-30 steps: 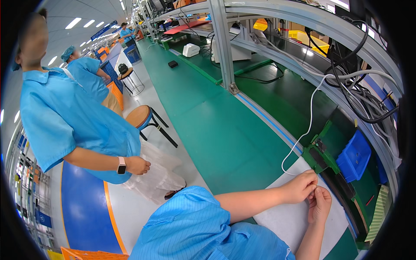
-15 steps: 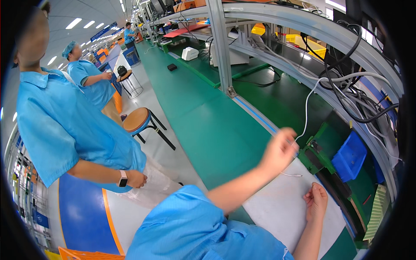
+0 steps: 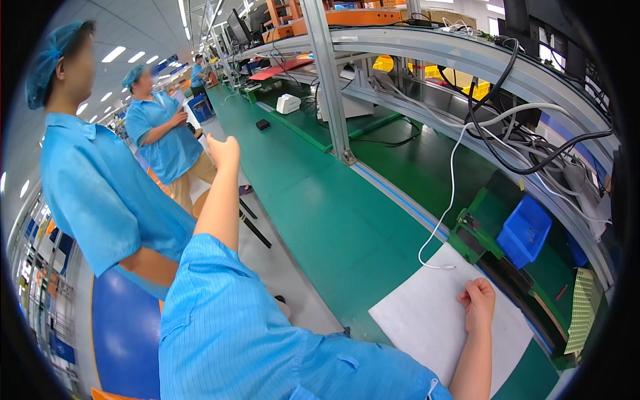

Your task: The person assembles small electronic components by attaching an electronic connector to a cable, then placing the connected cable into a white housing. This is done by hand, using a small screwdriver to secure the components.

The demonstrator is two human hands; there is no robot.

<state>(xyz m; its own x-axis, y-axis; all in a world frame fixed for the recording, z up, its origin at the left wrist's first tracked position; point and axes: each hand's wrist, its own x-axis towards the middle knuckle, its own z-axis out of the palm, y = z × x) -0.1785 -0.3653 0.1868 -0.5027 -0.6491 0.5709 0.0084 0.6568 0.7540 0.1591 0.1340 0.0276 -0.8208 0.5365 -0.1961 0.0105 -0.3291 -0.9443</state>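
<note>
My left hand is raised at the end of my outstretched arm, beyond the bench's left edge. A finger and the thumb stand apart, and I see nothing held in it. Loosely curled, my right hand rests over a white sheet on the green bench, with nothing visible in its fingers. Near it, the plug end of a white cable lies on the sheet's far edge. The cable hangs down from the shelf frame and touches neither hand.
A metal post carries the shelf, where black and grey cables hang tangled. A blue bin and a green perforated board lie at the right. One co-worker stands close at left, another beyond; a stool is partly hidden.
My left hand has swung away from the white cable, up and to the left. The cable now hangs free, its end on the sheet. My right hand has barely moved.
</note>
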